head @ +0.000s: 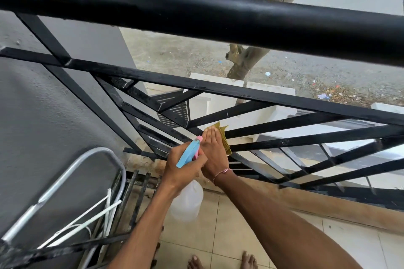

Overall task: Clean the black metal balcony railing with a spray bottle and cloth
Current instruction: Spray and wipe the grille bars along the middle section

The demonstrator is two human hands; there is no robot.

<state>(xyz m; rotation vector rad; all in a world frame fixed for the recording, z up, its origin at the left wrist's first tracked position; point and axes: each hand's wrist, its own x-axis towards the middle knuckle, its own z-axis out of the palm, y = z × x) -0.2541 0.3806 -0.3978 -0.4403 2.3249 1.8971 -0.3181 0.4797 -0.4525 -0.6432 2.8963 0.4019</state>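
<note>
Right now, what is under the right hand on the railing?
A yellow-green cloth lies under the right hand, pressed against a black railing bar. Only its edges show; the hand covers the rest and the bar beneath.

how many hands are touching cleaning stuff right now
2. The left hand grips the spray bottle by its blue trigger head; the right hand presses the yellow-green cloth flat against the railing.

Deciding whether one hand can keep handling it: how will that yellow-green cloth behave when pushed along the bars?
The cloth probably flops: its corners stick out limply past the right hand. It looks thin and light, so flat fingers should slide it, though it may bunch up at railing joints.
</note>
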